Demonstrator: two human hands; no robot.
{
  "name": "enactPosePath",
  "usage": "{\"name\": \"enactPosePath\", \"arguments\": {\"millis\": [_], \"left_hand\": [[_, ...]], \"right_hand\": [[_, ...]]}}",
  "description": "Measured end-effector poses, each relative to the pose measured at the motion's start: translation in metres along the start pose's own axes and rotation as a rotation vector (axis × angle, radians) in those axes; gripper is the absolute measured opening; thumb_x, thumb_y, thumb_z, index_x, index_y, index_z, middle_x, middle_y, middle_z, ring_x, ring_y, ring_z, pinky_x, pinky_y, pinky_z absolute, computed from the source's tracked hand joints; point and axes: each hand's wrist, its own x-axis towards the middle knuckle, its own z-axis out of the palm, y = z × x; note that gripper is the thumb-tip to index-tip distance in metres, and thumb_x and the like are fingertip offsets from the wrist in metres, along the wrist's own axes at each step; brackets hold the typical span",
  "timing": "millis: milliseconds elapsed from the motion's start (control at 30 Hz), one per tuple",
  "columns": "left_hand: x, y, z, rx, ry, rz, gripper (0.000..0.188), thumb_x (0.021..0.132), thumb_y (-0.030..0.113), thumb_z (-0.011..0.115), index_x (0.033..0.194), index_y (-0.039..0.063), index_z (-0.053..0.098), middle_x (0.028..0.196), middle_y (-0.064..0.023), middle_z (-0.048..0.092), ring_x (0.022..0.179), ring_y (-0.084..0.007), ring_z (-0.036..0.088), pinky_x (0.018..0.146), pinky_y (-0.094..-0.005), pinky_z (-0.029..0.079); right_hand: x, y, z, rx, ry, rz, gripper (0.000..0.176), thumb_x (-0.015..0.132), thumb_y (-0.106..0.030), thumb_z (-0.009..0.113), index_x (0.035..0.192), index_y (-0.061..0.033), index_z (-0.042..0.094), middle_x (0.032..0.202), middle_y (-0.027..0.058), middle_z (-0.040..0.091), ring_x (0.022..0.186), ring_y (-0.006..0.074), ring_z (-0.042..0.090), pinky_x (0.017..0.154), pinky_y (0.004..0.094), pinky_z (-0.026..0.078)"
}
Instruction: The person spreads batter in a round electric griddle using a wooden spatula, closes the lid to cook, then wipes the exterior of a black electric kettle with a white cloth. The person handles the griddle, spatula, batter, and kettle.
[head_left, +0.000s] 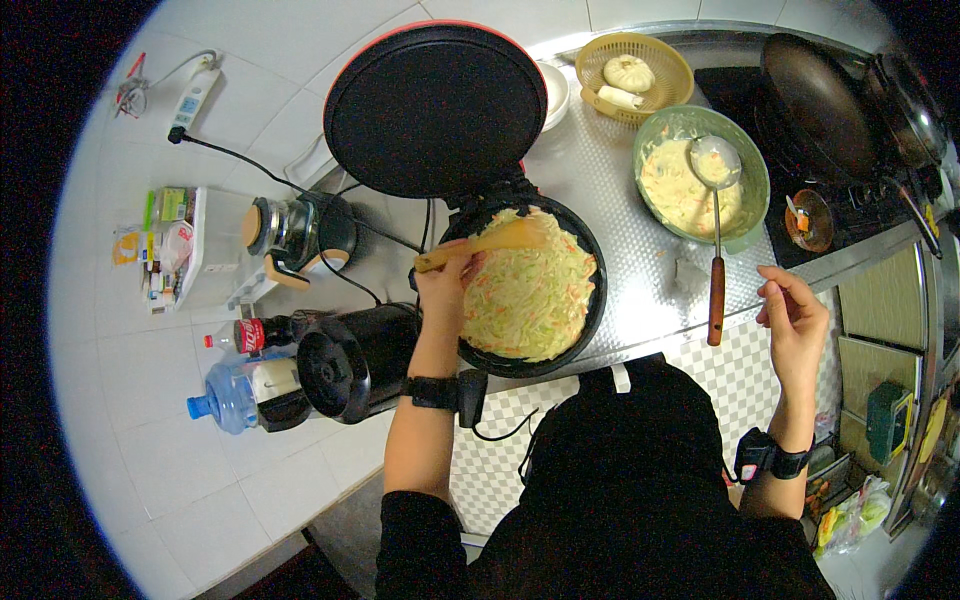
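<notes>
My left hand (444, 283) is closed around a wooden spatula (487, 244), whose blade lies on a vegetable pancake (529, 300) of batter with green and orange shreds. The pancake covers most of the black plate of an electric griddle (598, 319); its round lid (436, 109) stands raised. My right hand (795, 311) is empty, fingers loosely bent, beyond the counter's edge. Beside it, a metal ladle (718, 292) with a wooden handle rests in a green bowl (756, 169) of batter, its handle reaching over the counter edge.
A yellow basket (679, 66) holding buns stands behind the bowl. At the right are a cooktop (757, 240), a dark wok (817, 105) and a small bowl (821, 225). A glass kettle (289, 232), a black appliance (352, 360) and bottles stand left, with power cords near the griddle.
</notes>
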Motion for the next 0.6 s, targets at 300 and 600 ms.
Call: {"name": "enactPosePath", "arguments": {"millis": [300,600], "left_hand": [[0.015,0.005,-0.025,-0.171,-0.039,0.053,0.025,0.093,0.003,0.06,0.115,-0.01,0.057,0.107,-0.0203,0.064,0.091,-0.0287,0.071,0.081,-0.0309,0.061],[0.009,-0.016,-0.01,-0.252,0.151,0.046,0.024,0.093,0.007,0.061,0.111,-0.008,0.055,0.109,-0.0211,0.063,0.094,-0.0315,0.071,0.077,-0.0306,0.061]], "right_hand": [[-0.004,0.004,-0.004,-0.004,0.019,0.031,0.017,0.098,-0.007,0.061,0.11,-0.0012,0.071,0.087,0.0036,0.065,0.064,0.0058,0.054,0.057,0.0207,0.044],[-0.003,0.002,0.004,-0.009,0.009,-0.021,0.016,0.097,-0.006,0.062,0.109,-0.0013,0.071,0.087,0.0043,0.066,0.064,0.0061,0.055,0.056,0.0211,0.045]]}}
